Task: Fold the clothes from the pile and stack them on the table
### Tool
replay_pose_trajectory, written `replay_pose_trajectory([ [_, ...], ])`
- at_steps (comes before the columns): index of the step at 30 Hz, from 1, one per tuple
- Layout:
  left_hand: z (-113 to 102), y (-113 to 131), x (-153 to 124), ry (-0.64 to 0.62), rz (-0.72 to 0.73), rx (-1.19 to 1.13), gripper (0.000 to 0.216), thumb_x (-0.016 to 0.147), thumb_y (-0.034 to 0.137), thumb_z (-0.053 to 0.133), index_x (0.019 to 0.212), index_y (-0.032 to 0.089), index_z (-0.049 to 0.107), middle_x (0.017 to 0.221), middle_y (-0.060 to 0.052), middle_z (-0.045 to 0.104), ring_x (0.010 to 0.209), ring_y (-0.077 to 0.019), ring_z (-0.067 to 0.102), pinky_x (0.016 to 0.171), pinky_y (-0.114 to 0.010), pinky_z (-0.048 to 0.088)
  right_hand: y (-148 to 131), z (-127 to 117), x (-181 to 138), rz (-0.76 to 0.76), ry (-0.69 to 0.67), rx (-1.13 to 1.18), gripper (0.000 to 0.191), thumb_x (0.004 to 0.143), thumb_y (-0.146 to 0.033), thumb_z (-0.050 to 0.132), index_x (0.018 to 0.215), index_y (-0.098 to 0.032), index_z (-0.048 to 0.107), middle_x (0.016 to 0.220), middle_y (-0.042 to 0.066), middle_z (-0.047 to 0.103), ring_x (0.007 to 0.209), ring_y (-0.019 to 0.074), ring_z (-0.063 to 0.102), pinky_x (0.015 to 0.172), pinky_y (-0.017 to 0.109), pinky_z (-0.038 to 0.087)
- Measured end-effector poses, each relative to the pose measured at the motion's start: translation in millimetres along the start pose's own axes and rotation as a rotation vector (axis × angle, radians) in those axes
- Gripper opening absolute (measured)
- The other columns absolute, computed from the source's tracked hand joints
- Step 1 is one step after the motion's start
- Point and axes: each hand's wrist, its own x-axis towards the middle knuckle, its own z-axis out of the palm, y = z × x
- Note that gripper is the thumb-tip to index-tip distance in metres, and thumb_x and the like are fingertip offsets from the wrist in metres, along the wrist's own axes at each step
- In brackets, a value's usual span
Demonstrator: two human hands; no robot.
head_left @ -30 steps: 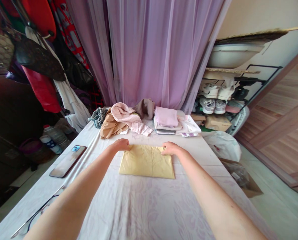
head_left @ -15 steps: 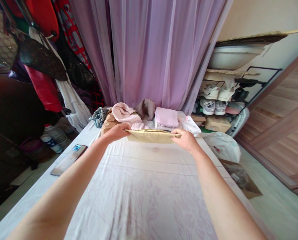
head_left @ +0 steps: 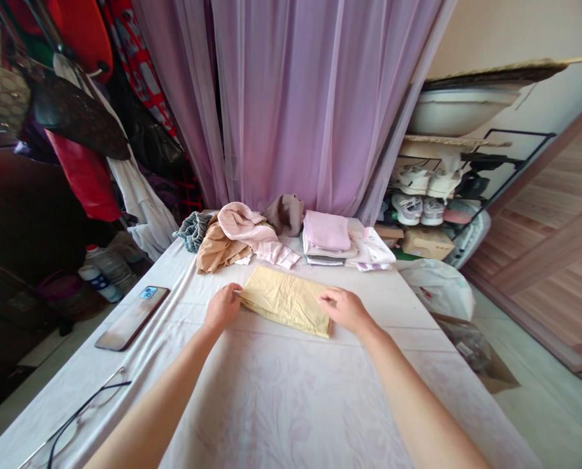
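A folded pale yellow garment [head_left: 285,299] lies flat on the white cloth in front of me, slightly wrinkled and turned at an angle. At its left end, my left hand [head_left: 223,306] is closed, with thumb and forefinger pinching the corner. My right hand [head_left: 344,309] has its fingers curled together on the right edge. Behind the garment sits a loose heap with a pink striped garment [head_left: 246,225], a brown garment [head_left: 219,247] and a grey-brown one [head_left: 285,213]. A stack of folded clothes, topped by a pink piece [head_left: 326,229], stands to their right.
A phone [head_left: 133,318] and eyeglasses [head_left: 78,413] lie on the left of the white-covered surface [head_left: 281,404]. Purple curtains [head_left: 295,111] hang behind. Bags and clothes hang at left; a shoe rack [head_left: 427,182] and a plastic bag [head_left: 440,286] are at right.
Both hands have brought the yellow garment down and nearer to me; it was held up edge-on and now rests flat. The eyeglasses have come into view at lower left.
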Motion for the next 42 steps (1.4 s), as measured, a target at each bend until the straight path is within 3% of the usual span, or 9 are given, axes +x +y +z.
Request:
replay_pose_trajectory([
  [5, 12, 7, -7, 0.103, -0.106, -0.047, 0.035, 0.083, 0.016, 0.041, 0.106, 0.018, 0.067, 0.100, -0.008, 0.074, 0.098, -0.0234, 0.066, 0.091, -0.036, 0.050, -1, 6, 69, 0.154, -0.160, -0.154, 0.035, 0.089, -0.031, 0.051, 0.120, -0.022, 0.066, 0.124, 0.007, 0.067, 0.112, 0.0205, 0.061, 0.093, 0.029, 0.044],
  [11, 24, -1, -12, 0.201, -0.120, -0.156, 0.043, 0.078, 0.009, 0.039, 0.111, 0.018, 0.066, 0.107, -0.007, 0.073, 0.101, -0.0215, 0.066, 0.094, -0.036, 0.050, -16, 28, 112, 0.196, -0.287, -0.140, 0.038, 0.081, -0.042, 0.063, 0.114, -0.025, 0.070, 0.115, 0.005, 0.071, 0.106, 0.0236, 0.064, 0.084, 0.027, 0.046],
  [17, 23, 3, -15, 0.204, -0.129, -0.107, 0.041, 0.080, 0.009, 0.041, 0.112, 0.017, 0.066, 0.107, -0.009, 0.073, 0.100, -0.0239, 0.065, 0.092, -0.039, 0.050, -14, 22, 133, 0.241, -0.461, -0.060, 0.020, 0.070, -0.038, 0.074, 0.081, -0.020, 0.074, 0.085, 0.001, 0.072, 0.083, 0.0199, 0.066, 0.069, 0.024, 0.047],
  [25, 20, 8, -17, 0.184, -0.125, -0.094, 0.045, 0.076, 0.004, 0.042, 0.111, 0.019, 0.066, 0.108, -0.008, 0.072, 0.102, -0.0230, 0.065, 0.094, -0.038, 0.049, -30, 9, 128, 0.286, -0.590, 0.094, 0.025, 0.066, -0.027, 0.075, 0.089, -0.019, 0.073, 0.085, 0.002, 0.074, 0.072, 0.0178, 0.068, 0.062, 0.024, 0.051],
  [29, 21, 5, -19, 0.207, -0.117, -0.122, 0.043, 0.079, 0.006, 0.040, 0.113, 0.017, 0.063, 0.109, -0.009, 0.072, 0.101, -0.0237, 0.065, 0.093, -0.040, 0.050, -49, -4, 127, 0.241, -0.525, 0.084, 0.024, 0.063, -0.022, 0.075, 0.087, -0.021, 0.074, 0.089, 0.001, 0.075, 0.084, 0.0199, 0.069, 0.068, 0.024, 0.051],
  [33, 24, 0, -21, 0.234, -0.116, -0.168, 0.039, 0.082, 0.011, 0.041, 0.114, 0.019, 0.061, 0.112, -0.009, 0.071, 0.102, -0.0227, 0.066, 0.092, -0.039, 0.051, -64, -42, 134, 0.169, -0.385, 0.190, 0.024, 0.064, -0.024, 0.075, 0.088, -0.021, 0.073, 0.088, -0.001, 0.075, 0.084, 0.0200, 0.069, 0.068, 0.023, 0.052],
  [38, 27, -4, -22, 0.265, -0.114, -0.194, 0.038, 0.083, 0.016, 0.043, 0.117, 0.017, 0.060, 0.116, -0.011, 0.069, 0.103, -0.0228, 0.066, 0.092, -0.039, 0.052, -59, -104, 156, 0.218, -0.004, 0.493, 0.033, 0.067, -0.023, 0.075, 0.098, -0.015, 0.070, 0.088, 0.003, 0.076, 0.079, 0.0196, 0.070, 0.066, 0.024, 0.054],
  [42, 29, -6, -23, 0.261, -0.088, -0.196, 0.037, 0.085, 0.021, 0.042, 0.117, 0.017, 0.060, 0.117, -0.011, 0.069, 0.107, -0.0236, 0.065, 0.094, -0.041, 0.051, -26, -139, 187, 0.283, 0.298, 0.752, 0.037, 0.069, -0.021, 0.076, 0.104, -0.011, 0.067, 0.086, 0.008, 0.076, 0.076, 0.0199, 0.071, 0.067, 0.028, 0.057],
])
